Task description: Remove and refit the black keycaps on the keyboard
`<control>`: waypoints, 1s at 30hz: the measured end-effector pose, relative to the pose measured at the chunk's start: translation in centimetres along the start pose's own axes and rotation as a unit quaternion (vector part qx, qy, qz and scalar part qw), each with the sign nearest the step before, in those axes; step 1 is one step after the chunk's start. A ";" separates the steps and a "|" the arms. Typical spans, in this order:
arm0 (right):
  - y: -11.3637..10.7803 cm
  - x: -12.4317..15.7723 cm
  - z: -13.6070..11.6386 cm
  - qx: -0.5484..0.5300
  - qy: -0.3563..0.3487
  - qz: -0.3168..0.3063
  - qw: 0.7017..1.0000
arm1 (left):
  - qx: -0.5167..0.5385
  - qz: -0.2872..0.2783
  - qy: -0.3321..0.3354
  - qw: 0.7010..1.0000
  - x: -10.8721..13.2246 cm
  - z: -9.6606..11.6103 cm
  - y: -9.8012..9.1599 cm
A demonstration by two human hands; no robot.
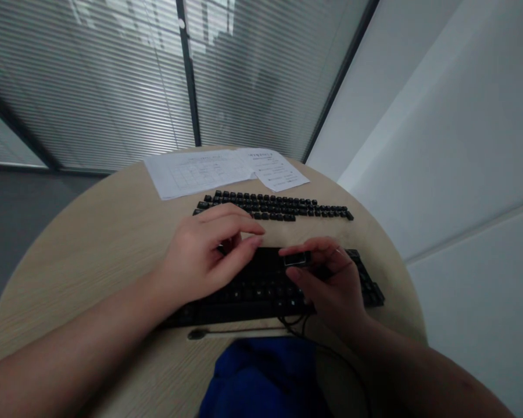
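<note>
Right hand (331,278) pinching black keycap (297,259) above keyboard (259,287); left hand (218,247) hovering over keyboard's left part, loosely curled, seemingly empty. Gripping edges should be keeping keycap steady.

Pale light is being filtered through the blinds (91,87); the keyboard (248,295) is sunk in gloom, the papers (196,174) softly blurred.
</note>
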State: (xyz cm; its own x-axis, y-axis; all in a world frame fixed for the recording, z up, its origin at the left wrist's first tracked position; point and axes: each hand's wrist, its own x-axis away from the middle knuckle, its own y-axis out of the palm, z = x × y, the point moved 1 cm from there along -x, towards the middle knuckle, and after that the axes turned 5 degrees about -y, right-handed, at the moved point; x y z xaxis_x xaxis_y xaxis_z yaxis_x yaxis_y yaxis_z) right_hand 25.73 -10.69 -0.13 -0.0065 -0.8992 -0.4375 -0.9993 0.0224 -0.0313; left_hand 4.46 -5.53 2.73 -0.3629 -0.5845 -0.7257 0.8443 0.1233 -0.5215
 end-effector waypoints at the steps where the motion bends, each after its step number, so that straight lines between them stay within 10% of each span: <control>1: -0.2 0.0 0.1 0.031 -0.006 -0.002 0.999 | -0.014 0.006 -0.010 1.000 -0.2 -0.3 -0.2; 13: -1.6 -1.8 1.3 0.320 -0.148 -0.077 0.933 | -0.106 0.002 -0.100 0.989 -0.7 -5.2 -1.4; 22: -2.5 -3.2 0.6 0.477 -0.048 -0.118 0.869 | -0.131 -0.240 -0.084 0.958 -1.0 -6.6 -0.9; 30: -9.3 -9.5 4.3 0.611 -0.022 -0.154 0.776 | -0.159 -0.375 -0.127 0.904 -0.8 -6.4 -0.6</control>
State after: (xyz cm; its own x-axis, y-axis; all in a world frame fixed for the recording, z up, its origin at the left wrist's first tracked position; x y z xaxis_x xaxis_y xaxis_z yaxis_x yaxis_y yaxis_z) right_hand 35.24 -0.42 0.44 0.2545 -0.9288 -0.2694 -0.1700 0.2312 -0.9579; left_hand 1.68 0.01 0.70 -0.6500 -0.7599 -0.0087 0.2281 -0.1841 -0.9561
